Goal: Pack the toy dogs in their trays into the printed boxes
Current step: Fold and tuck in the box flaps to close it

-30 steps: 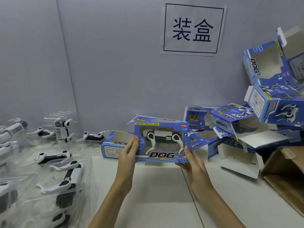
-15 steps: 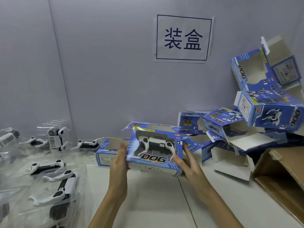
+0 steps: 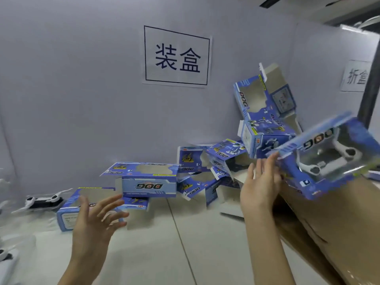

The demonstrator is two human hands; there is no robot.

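The packed box (image 3: 327,159) is no longer held between both hands in front of the body, as it was a moment ago; it is now seen tilted and blurred at the right, above the brown carton (image 3: 320,219). The right hand (image 3: 260,188) is raised with fingers straight, only the fingertips (image 3: 271,159) near or touching the box's left end; a firm hold is not evident, and contact cannot be confirmed through the blur. One unit is judged finished and on its way into the carton. The left hand (image 3: 92,221) is released, fingers spread, holding nothing, and is extended towards the empty boxes (image 3: 148,183) on the table (image 3: 164,254). A toy dog (image 3: 44,202) in its tray lies further left.
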